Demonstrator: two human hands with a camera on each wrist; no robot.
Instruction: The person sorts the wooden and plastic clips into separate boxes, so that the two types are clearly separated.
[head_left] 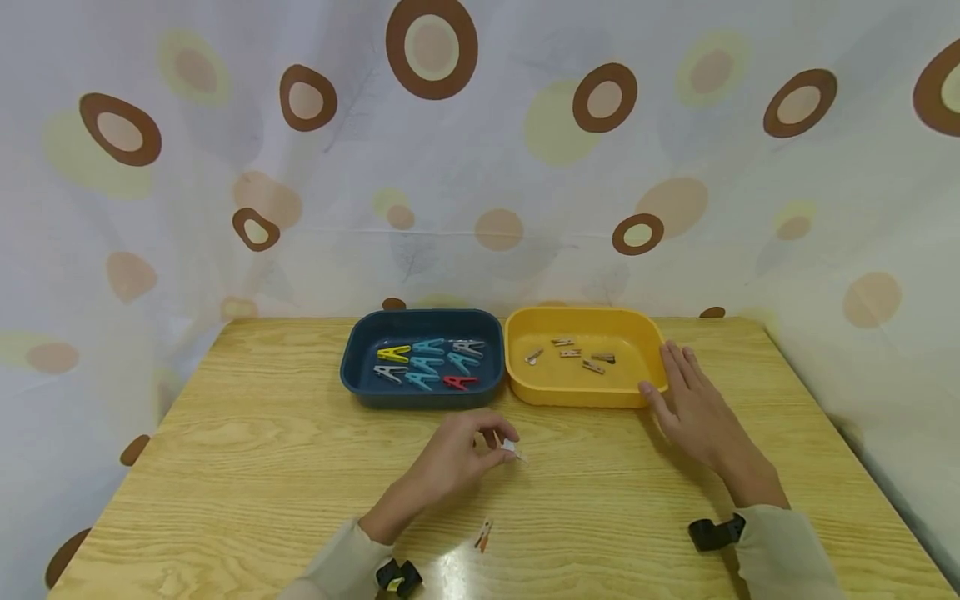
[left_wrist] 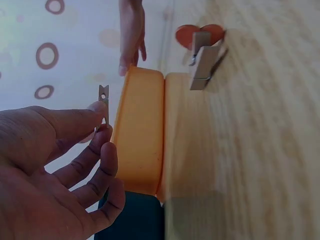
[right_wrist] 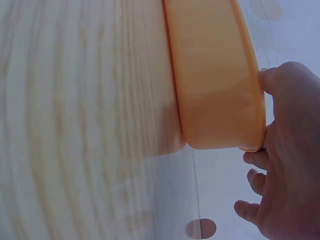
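Note:
My left hand (head_left: 457,454) pinches a small wooden clothespin (left_wrist: 104,107) between thumb and forefinger, above the table in front of the trays. A white piece on that clothespin shows in the head view. My right hand (head_left: 697,412) rests against the right end of the yellow tray (head_left: 585,398), its thumb on the rim and its fingers along the outer side. Near the front of the table lies another wooden clothespin (head_left: 483,535) with an orange-red heart (left_wrist: 212,32). Several small wooden clothespins (head_left: 570,353) lie spread inside the yellow tray.
A dark blue tray (head_left: 427,401) stands directly left of the yellow one. It holds several larger plastic clothespins, among them a yellow one (head_left: 393,353) and a red one (head_left: 460,382). Behind the wooden table (head_left: 262,433) hangs a patterned cloth (head_left: 450,183).

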